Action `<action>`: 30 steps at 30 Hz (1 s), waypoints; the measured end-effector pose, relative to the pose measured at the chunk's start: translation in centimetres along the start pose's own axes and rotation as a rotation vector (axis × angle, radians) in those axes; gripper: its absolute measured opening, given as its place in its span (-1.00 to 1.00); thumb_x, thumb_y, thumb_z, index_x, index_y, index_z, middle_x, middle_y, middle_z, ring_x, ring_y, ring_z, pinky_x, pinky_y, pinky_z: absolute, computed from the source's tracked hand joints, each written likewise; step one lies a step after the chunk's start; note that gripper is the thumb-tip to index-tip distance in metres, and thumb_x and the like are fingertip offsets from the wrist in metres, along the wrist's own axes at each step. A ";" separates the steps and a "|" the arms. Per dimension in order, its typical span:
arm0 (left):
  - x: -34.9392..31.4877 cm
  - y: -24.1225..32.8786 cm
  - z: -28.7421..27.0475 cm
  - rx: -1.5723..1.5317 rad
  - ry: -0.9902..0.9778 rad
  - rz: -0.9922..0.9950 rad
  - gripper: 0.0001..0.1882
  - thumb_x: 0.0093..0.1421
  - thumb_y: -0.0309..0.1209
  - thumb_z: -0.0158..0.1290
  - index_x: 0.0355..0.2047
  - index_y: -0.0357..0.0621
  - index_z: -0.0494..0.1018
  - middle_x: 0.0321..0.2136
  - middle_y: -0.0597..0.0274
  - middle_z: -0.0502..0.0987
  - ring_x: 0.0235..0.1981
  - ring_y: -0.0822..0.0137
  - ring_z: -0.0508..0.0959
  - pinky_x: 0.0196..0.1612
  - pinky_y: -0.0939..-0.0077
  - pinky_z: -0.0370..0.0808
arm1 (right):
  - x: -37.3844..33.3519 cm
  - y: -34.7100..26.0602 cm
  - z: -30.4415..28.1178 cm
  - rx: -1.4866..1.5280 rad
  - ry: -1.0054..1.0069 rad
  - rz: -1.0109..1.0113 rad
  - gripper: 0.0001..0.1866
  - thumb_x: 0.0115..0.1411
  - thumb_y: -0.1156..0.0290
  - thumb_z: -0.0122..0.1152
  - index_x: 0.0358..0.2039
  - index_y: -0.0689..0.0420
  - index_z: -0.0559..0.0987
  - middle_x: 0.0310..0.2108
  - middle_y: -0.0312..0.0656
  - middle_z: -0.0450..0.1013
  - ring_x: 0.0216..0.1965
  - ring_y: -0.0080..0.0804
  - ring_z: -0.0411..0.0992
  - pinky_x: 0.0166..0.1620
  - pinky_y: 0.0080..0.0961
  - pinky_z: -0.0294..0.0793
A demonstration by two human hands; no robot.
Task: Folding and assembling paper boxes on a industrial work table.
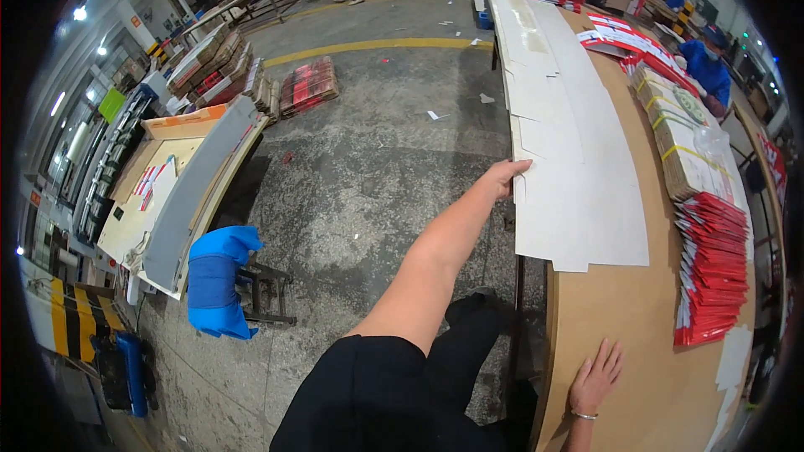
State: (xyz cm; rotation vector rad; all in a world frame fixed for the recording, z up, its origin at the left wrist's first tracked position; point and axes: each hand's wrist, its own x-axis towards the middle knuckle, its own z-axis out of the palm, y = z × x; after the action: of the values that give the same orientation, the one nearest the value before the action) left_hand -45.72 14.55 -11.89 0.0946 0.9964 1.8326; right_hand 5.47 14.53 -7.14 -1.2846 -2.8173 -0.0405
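My left hand (506,177) reaches forward to the left edge of a long run of overlapping white card sheets (578,176). Its thumb lies on top of the edge and the other fingers are partly hidden, so the hand looks closed on the card. Nearer to me, my right hand (596,378) rests palm down on the brown tabletop (615,310), fingers stretched out, holding nothing. A bracelet circles that wrist. The near end of the white sheets lies beyond the right hand.
Red-and-white folded packages (712,272) are piled at the table's right, beside strapped bundles (678,130). A person in blue (705,67) is across the table. Left stand a blue-covered stool (219,283) and a board-topped table (188,201). Flat bundles (308,85) lie on the floor.
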 end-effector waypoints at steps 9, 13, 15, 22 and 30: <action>3.2 -1.7 2.2 0.123 -0.062 0.006 -0.53 0.13 -0.47 0.16 0.06 -0.29 0.36 -0.06 -0.01 0.53 -0.06 0.11 0.55 0.04 0.07 0.49 | -0.1 0.8 -0.2 0.011 0.035 0.031 -0.38 0.24 0.24 -0.12 0.33 0.01 0.16 0.38 -0.04 -0.07 0.38 0.02 -0.13 0.32 0.02 -0.17; 2.7 -0.9 1.4 0.203 -0.070 -0.017 -0.52 0.14 -0.47 0.16 0.07 -0.30 0.36 -0.04 0.00 0.52 -0.07 0.12 0.55 0.02 0.10 0.50 | 0.0 0.2 -0.7 0.036 -0.004 0.055 -0.38 0.24 0.24 -0.10 0.33 -0.01 0.16 0.38 -0.04 -0.07 0.38 0.02 -0.14 0.31 0.05 -0.19; 1.5 -1.9 1.2 0.196 -0.083 -0.002 -0.52 0.14 -0.46 0.16 0.07 -0.31 0.36 -0.05 0.00 0.52 -0.07 0.12 0.55 0.02 0.11 0.50 | 0.0 -0.1 -0.8 0.044 -0.004 0.056 -0.38 0.24 0.24 -0.10 0.33 0.00 0.15 0.38 -0.03 -0.07 0.38 0.02 -0.14 0.31 0.05 -0.19; -5.5 -7.6 4.3 0.137 -0.091 -0.010 -0.52 0.16 -0.46 0.13 0.08 -0.33 0.34 -0.03 -0.03 0.50 -0.04 0.11 0.54 0.03 0.12 0.50 | -0.2 0.8 0.2 0.068 0.087 0.038 -0.37 0.22 0.26 -0.04 0.32 0.02 0.16 0.35 0.00 -0.01 0.35 0.06 -0.09 0.30 0.04 -0.14; -13.6 -15.4 5.6 0.049 -0.175 0.053 -0.50 0.15 -0.53 0.08 0.13 -0.27 0.32 0.01 0.06 0.48 0.00 0.17 0.48 0.07 0.27 0.43 | -3.2 -5.3 -2.5 0.392 0.407 -0.330 -0.27 0.02 0.30 0.29 0.23 0.07 0.27 0.26 0.10 0.10 0.30 0.13 -0.02 0.24 0.12 -0.01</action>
State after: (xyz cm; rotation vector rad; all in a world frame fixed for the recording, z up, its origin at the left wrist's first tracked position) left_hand -25.10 9.40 -13.61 0.3087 0.9226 1.8138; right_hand 3.64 8.57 -4.87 -0.6391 -2.4837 0.2041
